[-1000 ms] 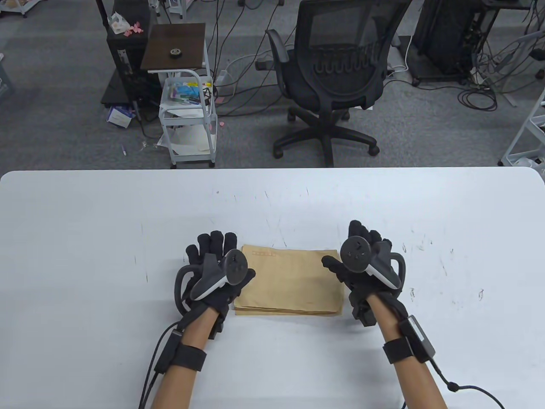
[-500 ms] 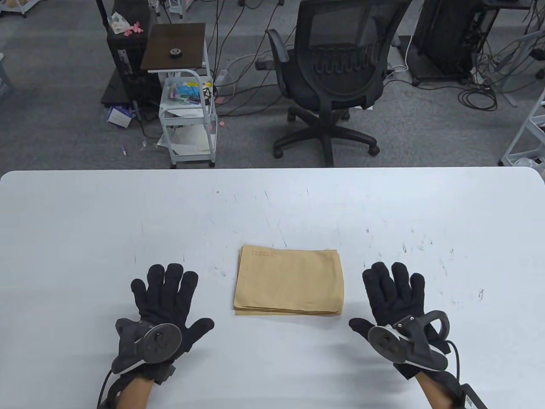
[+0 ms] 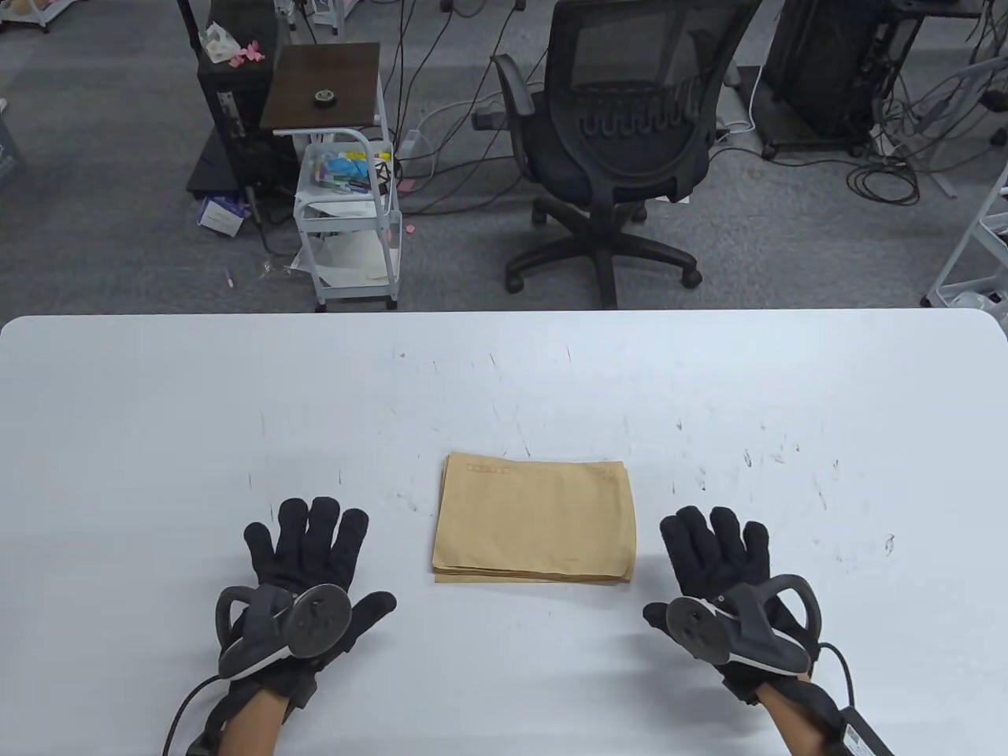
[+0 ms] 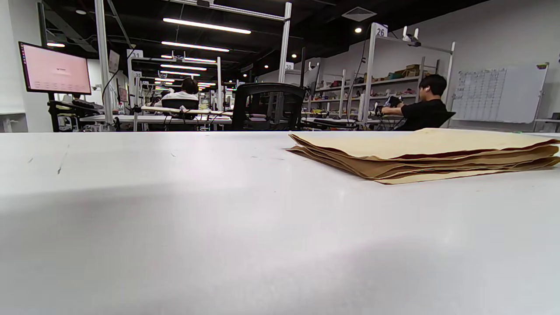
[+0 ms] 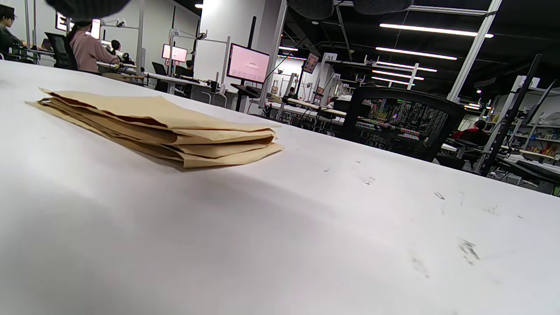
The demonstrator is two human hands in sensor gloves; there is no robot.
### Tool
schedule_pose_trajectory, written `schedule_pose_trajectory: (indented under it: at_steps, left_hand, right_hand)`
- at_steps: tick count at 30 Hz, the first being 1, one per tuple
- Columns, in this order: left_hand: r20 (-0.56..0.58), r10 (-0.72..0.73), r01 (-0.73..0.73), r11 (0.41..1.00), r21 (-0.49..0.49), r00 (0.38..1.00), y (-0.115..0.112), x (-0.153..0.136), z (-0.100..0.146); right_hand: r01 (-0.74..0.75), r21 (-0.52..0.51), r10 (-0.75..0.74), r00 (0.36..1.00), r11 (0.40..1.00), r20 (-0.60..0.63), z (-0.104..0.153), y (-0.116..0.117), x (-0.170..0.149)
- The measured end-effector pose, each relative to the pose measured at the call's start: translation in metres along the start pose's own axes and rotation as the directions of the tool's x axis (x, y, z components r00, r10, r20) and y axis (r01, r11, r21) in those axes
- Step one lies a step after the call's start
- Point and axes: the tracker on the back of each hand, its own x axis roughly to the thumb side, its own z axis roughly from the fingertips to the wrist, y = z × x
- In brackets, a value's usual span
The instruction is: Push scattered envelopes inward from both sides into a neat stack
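A stack of brown envelopes (image 3: pixel 535 520) lies squared up on the white table (image 3: pixel 504 378), near its front middle. It also shows in the left wrist view (image 4: pixel 428 153) and the right wrist view (image 5: pixel 153 127), with several layers visible at its edges. My left hand (image 3: pixel 315 551) lies flat on the table, fingers spread, to the left of the stack and apart from it. My right hand (image 3: pixel 720 555) lies flat, fingers spread, to the right of the stack and apart from it. Neither hand holds anything.
A black office chair (image 3: pixel 614 142) stands beyond the table's far edge. A white cart (image 3: pixel 346 213) with a brown top stands at the back left. Cables lie on the floor behind.
A second ago both hands pressed against the stack's left and right sides. They drew back toward me and outward and now lie flat on the table. The stack has not moved.
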Motion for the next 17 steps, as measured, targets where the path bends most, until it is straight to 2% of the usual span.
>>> schedule_pose_trajectory:
  at_steps: [17]
  left_hand:
    - [0.03,0.003,-0.001,0.998,-0.057,1.0,-0.003,0.012,-0.003]
  right_hand:
    - [-0.015,0.043,0.015,1.0,0.999,0.001,0.0,0.001,0.001]
